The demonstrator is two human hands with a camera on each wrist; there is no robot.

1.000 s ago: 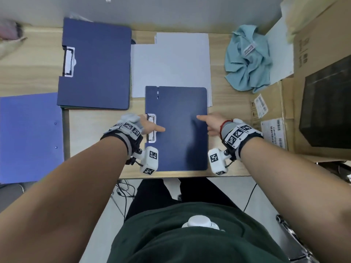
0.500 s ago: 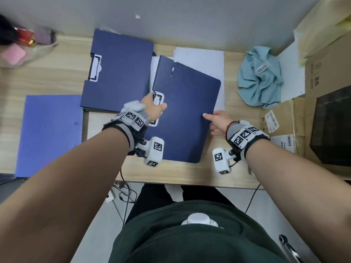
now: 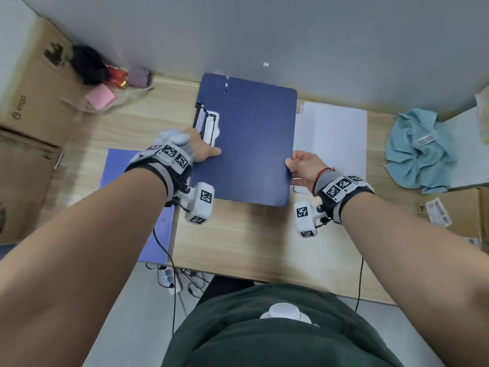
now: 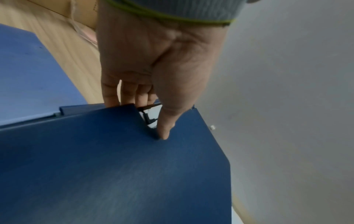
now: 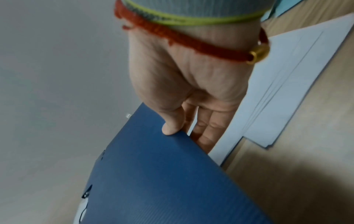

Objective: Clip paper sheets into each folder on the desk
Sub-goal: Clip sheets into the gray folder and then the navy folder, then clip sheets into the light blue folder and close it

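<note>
Pale wood worktop set against a grey wall carries the work. At its centre, toward 12 o'clock from the person, a dark blue folder is held by both hands. The left hand grips the spine edge at 9 o'clock, thumb pressed on the cover beside the metal clip and fingers curled under the edge. The right hand pinches the opposite edge at 3 o'clock, thumb on top and fingers beneath.

Folder condition: cover closed, matt, finely textured, with rounded corners. White material shows at the clip cut-out; it is probably clipped paper, though motion blur prevents confirmation. A second dark edge projects beneath the folder at 10 o'clock in the head view, which suggests it rests on, or is being set onto, another folder; the contact cannot be confirmed.

Progress assessment: this folder appears finished and is being stacked at the rear of the worktop. Loose paper sheets remain just beside it at 3 o'clock, and a lighter blue folder lies at 8 o'clock, partly under the left forearm. That folder likely still requires sheets.
</note>
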